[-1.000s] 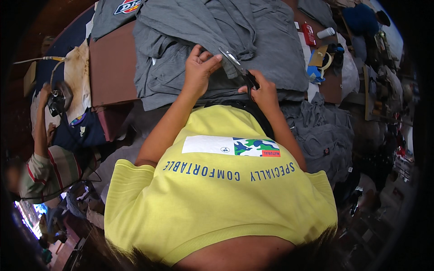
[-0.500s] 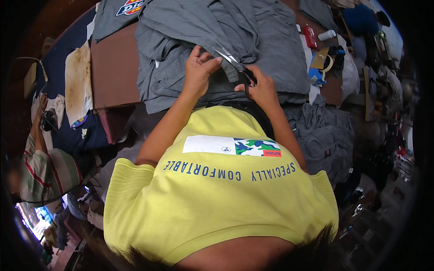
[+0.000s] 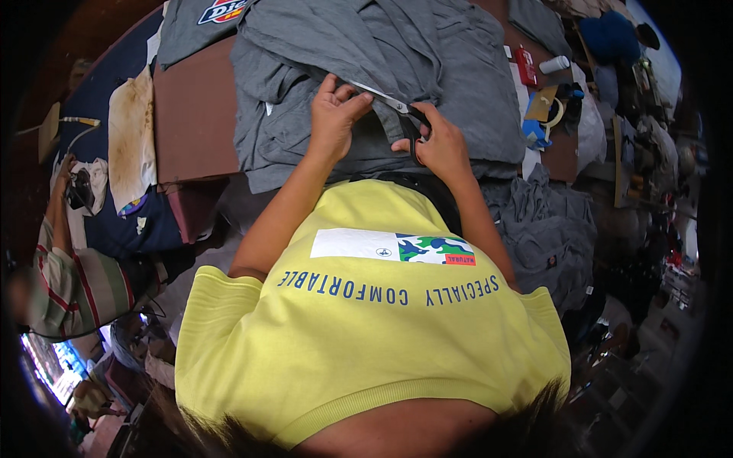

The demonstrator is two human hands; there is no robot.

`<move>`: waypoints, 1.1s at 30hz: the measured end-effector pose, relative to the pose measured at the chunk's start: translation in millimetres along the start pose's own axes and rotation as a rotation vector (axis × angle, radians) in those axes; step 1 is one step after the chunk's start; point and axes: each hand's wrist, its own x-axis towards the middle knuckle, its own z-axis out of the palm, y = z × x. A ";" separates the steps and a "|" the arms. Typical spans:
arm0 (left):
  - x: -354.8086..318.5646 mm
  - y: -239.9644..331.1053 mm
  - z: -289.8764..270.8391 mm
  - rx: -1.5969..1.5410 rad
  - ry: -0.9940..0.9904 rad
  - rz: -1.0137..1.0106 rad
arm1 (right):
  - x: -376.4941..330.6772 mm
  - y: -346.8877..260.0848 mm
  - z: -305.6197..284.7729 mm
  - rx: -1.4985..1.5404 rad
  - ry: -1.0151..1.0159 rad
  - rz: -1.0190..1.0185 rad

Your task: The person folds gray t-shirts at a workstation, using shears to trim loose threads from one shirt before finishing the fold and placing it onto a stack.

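My right hand (image 3: pixel 441 145) grips a pair of scissors (image 3: pixel 393 104) with black handles and shiny blades. The blades point left and look closed together, with their tip by the fingers of my left hand (image 3: pixel 334 120). Those left fingers are pinched at the edge of a grey garment (image 3: pixel 305 46); how much cloth lies between them is hidden. A narrow strip of the grey cloth hangs under the blades between my hands. The garment lies rumpled on a pile of similar grey cloth (image 3: pixel 485 99) on the brown table (image 3: pixel 195 114).
Right of the pile are a red container (image 3: pixel 525 66), a white cylinder (image 3: pixel 553 64) and a tape roll (image 3: pixel 553 112). More grey garments (image 3: pixel 550 229) hang or lie lower right. At left, a co-worker (image 3: pixel 92 282) holds a dark iron-like tool (image 3: pixel 79 188) by a stained cloth (image 3: pixel 131 137).
The scissors' blades, slightly apart before, now look closed, and they lie flatter, with the tip farther left. My left hand has hardly moved. The co-worker's body has shifted slightly.
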 end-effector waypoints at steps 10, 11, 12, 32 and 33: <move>7.9 4.5 -6.9 -0.032 0.022 0.020 | -4.8 10.7 6.2 0.055 0.009 0.031; 8.5 4.2 -7.5 -0.028 0.014 0.020 | -2.1 4.5 4.3 -0.010 0.010 0.023; 8.7 4.2 -7.5 -0.029 0.013 0.022 | 1.6 0.8 4.1 -0.020 0.009 0.012; 14.0 11.0 -11.4 -0.054 0.029 0.049 | 22.2 -9.5 5.4 0.008 -0.045 -0.001; 14.1 11.0 -11.2 -0.053 0.032 0.046 | 23.8 -12.3 4.1 0.008 -0.047 -0.002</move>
